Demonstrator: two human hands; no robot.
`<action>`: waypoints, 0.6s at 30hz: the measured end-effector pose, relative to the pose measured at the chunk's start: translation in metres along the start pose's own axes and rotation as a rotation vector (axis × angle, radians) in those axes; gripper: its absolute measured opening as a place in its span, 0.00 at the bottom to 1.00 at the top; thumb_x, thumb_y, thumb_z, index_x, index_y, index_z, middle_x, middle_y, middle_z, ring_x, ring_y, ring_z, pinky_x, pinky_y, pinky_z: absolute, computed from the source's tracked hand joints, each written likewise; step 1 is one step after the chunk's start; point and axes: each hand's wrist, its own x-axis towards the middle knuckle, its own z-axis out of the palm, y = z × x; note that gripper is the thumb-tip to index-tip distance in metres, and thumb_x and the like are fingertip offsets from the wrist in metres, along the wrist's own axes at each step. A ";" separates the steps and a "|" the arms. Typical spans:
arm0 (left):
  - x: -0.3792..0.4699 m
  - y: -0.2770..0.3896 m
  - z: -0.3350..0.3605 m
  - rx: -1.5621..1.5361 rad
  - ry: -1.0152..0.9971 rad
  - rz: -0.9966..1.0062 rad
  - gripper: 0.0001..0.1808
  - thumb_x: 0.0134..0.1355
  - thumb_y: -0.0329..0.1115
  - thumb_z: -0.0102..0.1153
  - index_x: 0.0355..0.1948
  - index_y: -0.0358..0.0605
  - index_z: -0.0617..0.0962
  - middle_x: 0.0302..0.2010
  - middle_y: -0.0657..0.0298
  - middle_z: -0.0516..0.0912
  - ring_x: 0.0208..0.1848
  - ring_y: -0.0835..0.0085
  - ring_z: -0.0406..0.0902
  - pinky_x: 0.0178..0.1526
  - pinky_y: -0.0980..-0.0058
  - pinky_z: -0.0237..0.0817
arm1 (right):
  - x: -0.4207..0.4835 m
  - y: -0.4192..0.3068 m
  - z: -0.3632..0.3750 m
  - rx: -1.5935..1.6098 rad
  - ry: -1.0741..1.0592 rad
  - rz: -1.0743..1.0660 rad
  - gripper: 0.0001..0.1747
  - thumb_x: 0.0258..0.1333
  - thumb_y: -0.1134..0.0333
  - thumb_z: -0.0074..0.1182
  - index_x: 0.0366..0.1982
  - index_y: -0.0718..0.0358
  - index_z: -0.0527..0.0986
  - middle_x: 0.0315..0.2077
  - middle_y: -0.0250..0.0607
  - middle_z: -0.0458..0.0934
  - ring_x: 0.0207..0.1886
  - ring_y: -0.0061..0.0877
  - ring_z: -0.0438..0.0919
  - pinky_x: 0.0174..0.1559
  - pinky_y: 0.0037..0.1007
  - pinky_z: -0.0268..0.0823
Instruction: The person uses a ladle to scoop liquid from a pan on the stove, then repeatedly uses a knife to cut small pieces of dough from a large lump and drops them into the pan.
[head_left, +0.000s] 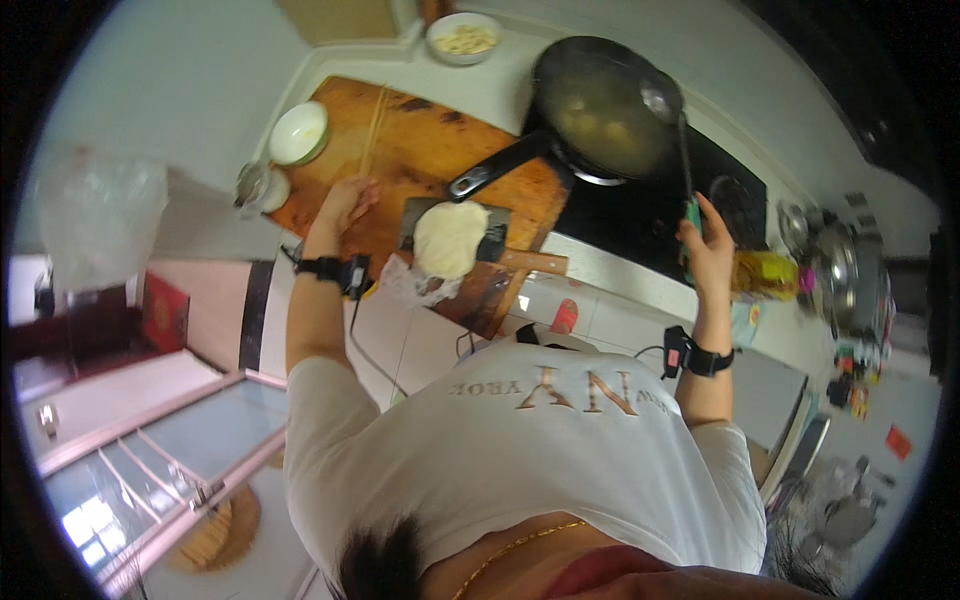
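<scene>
My right hand (707, 244) grips the green handle of a metal ladle or spatula (685, 154). Its shiny head (660, 97) is inside the black wok (551, 82), at the right wall. Pale pieces (600, 127) sit in the wok's cloudy yellowish contents. Over the wooden board (427, 165), my left hand (351, 204) is closed around the near ends of a pair of chopsticks (376, 124), which point away from me. Right of that hand, a flat round of pale dough (450, 238) covers much of a cleaver's dark blade (495, 234); the cleaver's wooden handle (534, 261) points right.
The wok's long handle (499, 166) reaches over the board. A white bowl (298, 135) and a jar (261, 187) stand left. Behind is a bowl of pale pieces (465, 39). A yellow oil bottle (769, 275) is beside my right hand. Crumpled plastic (409, 283) hangs near the board's front edge.
</scene>
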 end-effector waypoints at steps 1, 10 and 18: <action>0.006 -0.005 -0.010 0.154 -0.012 0.015 0.11 0.63 0.39 0.55 0.34 0.41 0.79 0.27 0.64 0.81 0.31 0.76 0.79 0.29 0.82 0.69 | 0.000 -0.002 0.001 -0.015 0.003 -0.013 0.28 0.55 0.71 0.55 0.59 0.61 0.67 0.30 0.34 0.76 0.28 0.17 0.72 0.30 0.20 0.66; 0.046 0.041 -0.045 -0.301 0.389 0.104 0.23 0.64 0.43 0.54 0.52 0.35 0.69 0.36 0.51 0.77 0.39 0.60 0.79 0.38 0.70 0.77 | 0.004 -0.010 -0.005 -0.182 0.030 0.065 0.28 0.53 0.69 0.55 0.57 0.64 0.69 0.22 0.35 0.74 0.16 0.16 0.69 0.19 0.23 0.61; 0.095 0.033 -0.083 -1.149 0.363 0.200 0.24 0.64 0.25 0.41 0.62 0.32 0.59 0.58 0.38 0.65 0.61 0.44 0.64 0.53 0.57 0.73 | 0.013 -0.002 -0.004 -0.236 -0.008 0.183 0.28 0.52 0.68 0.55 0.57 0.67 0.69 0.25 0.40 0.76 0.20 0.20 0.72 0.20 0.24 0.65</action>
